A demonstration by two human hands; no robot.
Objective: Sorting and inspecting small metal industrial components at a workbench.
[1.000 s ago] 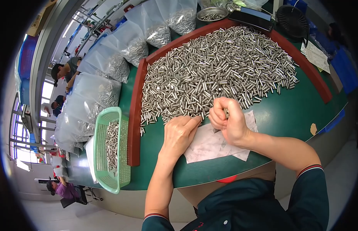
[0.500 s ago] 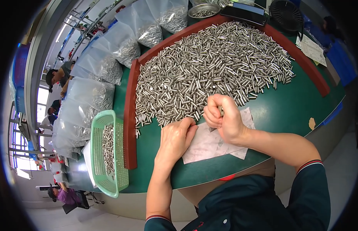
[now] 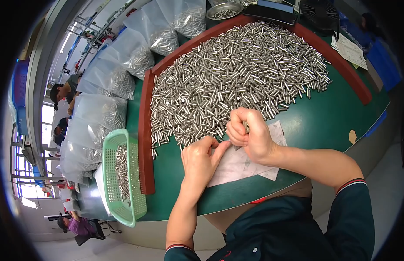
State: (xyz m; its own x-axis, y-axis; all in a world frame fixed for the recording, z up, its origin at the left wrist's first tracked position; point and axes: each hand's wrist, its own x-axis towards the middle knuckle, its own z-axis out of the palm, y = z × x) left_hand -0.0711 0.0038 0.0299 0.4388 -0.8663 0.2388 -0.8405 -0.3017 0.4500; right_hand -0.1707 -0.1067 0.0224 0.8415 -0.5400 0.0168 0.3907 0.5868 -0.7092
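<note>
A wide heap of short metal pins (image 3: 245,65) covers the green table in front of me. At its near edge is my left hand (image 3: 196,157), its fingers curled down and the thumb reaching toward the other hand; what its fingers hold, if anything, is hidden. My right hand (image 3: 253,137) is closed in a loose fist just right of it, over the upper part of a smudged whitish cloth or paper sheet (image 3: 237,167). Whatever lies inside that fist is hidden by the curled fingers.
Dark red edging (image 3: 146,143) borders the heap. Left of it stands a green plastic basket (image 3: 107,174) partly filled with pins. Several clear bags of pins (image 3: 139,61) line the far left. A metal bowl, a dark phone (image 3: 271,14) and a black fan (image 3: 319,16) are at the back.
My left thumb has stretched out to the right, toward my right hand. The right hand stays closed in nearly the same place. The view has shifted slightly.
</note>
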